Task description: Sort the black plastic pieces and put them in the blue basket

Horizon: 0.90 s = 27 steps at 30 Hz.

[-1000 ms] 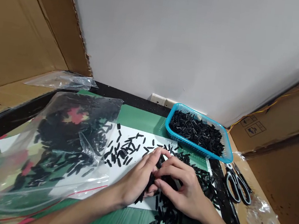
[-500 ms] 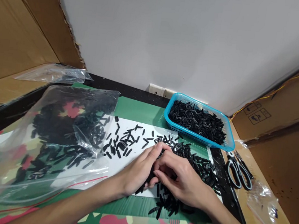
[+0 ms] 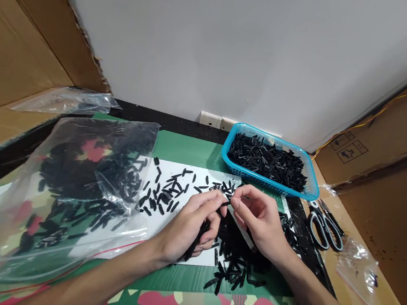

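Above the loose pile, my left hand [image 3: 194,228] is closed, with several small black strip-like pieces [image 3: 192,245] tucked under its curled fingers. Its thumb and forefinger pinch one short black piece [image 3: 227,203]. My right hand [image 3: 258,218] meets it from the other side, thumb and fingertips pinched at that piece's right end. A narrow pale strip [image 3: 248,237] shows below the right hand; whether it is held I cannot tell. Beneath both hands lies a pile of black pieces [image 3: 233,272]. More of them are scattered on the white sheet [image 3: 180,224] to the left.
A blue basket [image 3: 270,183] full of black pieces stands at the back right. At left lies a clear zip bag [image 3: 92,178] with black pieces. Scissors [image 3: 323,231] and a small plastic bag [image 3: 357,275] rest on cardboard at right. Cardboard walls [image 3: 14,30] flank the table.
My hands have moved apart from being cupped together. The right hand has shifted right and slightly up, and a short black piece now shows between the fingertips.
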Motion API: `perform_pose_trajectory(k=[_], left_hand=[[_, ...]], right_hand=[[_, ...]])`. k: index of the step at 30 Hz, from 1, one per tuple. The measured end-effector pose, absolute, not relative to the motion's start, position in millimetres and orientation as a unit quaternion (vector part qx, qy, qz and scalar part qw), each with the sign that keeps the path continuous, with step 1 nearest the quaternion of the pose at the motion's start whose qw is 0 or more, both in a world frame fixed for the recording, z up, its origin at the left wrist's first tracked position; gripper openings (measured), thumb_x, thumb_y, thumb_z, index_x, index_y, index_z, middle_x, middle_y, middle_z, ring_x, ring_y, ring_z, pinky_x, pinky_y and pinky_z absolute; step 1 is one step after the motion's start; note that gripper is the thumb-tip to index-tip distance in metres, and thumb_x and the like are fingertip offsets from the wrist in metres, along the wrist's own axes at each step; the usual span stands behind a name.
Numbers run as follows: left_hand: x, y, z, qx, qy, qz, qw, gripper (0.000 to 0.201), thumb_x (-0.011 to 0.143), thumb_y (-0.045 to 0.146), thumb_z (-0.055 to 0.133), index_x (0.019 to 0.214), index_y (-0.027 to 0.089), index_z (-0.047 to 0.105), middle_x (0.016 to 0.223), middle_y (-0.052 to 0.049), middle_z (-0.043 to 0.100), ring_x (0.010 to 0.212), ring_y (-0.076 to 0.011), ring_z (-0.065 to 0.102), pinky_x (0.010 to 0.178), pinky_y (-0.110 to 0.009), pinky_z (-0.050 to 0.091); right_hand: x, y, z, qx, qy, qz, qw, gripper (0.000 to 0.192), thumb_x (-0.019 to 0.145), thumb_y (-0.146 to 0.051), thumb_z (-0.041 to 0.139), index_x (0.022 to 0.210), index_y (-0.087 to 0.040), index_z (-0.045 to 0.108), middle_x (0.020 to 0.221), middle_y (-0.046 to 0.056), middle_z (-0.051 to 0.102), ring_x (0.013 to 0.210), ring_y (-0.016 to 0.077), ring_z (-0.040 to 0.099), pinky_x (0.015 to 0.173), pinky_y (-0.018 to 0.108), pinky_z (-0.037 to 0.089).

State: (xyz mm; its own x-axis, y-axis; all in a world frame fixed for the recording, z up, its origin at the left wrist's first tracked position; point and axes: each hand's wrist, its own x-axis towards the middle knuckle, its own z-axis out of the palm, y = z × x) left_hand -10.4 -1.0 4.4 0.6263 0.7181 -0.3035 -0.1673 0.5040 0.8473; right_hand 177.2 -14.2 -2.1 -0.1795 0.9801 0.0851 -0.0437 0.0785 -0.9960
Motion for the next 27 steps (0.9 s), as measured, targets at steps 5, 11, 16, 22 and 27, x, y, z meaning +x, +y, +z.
perform_pose_trajectory(k=[5,11,16,22,27], left_hand=[[-10.6,-1.8,4.8,0.411,0.323,0.284,0.804,0.034,0.104,0.056,0.050,0.092,0.024,0.048,0.045,0.011,0.042,0.032,-0.0059,0.030,0.030,-0.011,0.026],[-10.1,-3.0,4.3,0.416,0.326,0.283,0.800,0.036,0.104,0.055,0.050,0.088,0.023,0.046,0.045,0.011,0.041,0.032,-0.0053,0.029,0.031,-0.011,0.025],[-9.9,-3.0,5.8,0.415,0.335,0.292,0.794,0.036,0.104,0.054,0.050,0.087,0.023,0.046,0.047,0.010,0.042,0.033,-0.0052,0.029,0.031,-0.011,0.023],[-8.5,-2.8,6.3,0.419,0.345,0.306,0.782,0.039,0.103,0.055,0.052,0.083,0.022,0.048,0.046,0.010,0.041,0.033,-0.0043,0.028,0.031,-0.011,0.026],[-8.2,-3.1,6.7,0.409,0.349,0.306,0.786,0.042,0.103,0.056,0.052,0.081,0.021,0.050,0.046,0.010,0.040,0.034,-0.0039,0.028,0.031,-0.010,0.025]], right_hand=[[175.3,-10.7,-1.3,-0.427,-0.521,0.553,0.489,0.033,0.092,-0.047,0.080,0.091,-0.018,0.065,0.065,-0.005,0.052,0.052,0.0075,0.041,0.049,0.022,0.030],[173.1,-9.7,2.2,-0.444,-0.500,0.556,0.494,0.039,0.086,-0.053,0.083,0.087,-0.018,0.064,0.060,-0.007,0.050,0.048,0.0072,0.040,0.047,0.022,0.031],[173.9,-10.6,2.8,-0.414,-0.500,0.568,0.506,0.034,0.089,-0.048,0.082,0.093,-0.019,0.065,0.071,-0.004,0.056,0.052,0.0069,0.044,0.047,0.021,0.035],[177.0,-9.1,3.7,-0.415,-0.535,0.546,0.494,0.031,0.085,-0.043,0.087,0.093,-0.018,0.072,0.079,-0.002,0.063,0.059,0.0080,0.046,0.052,0.022,0.037],[177.3,-8.1,2.8,-0.440,-0.545,0.524,0.484,0.034,0.086,-0.050,0.084,0.089,-0.018,0.072,0.076,-0.001,0.064,0.059,0.0096,0.047,0.054,0.024,0.039]])
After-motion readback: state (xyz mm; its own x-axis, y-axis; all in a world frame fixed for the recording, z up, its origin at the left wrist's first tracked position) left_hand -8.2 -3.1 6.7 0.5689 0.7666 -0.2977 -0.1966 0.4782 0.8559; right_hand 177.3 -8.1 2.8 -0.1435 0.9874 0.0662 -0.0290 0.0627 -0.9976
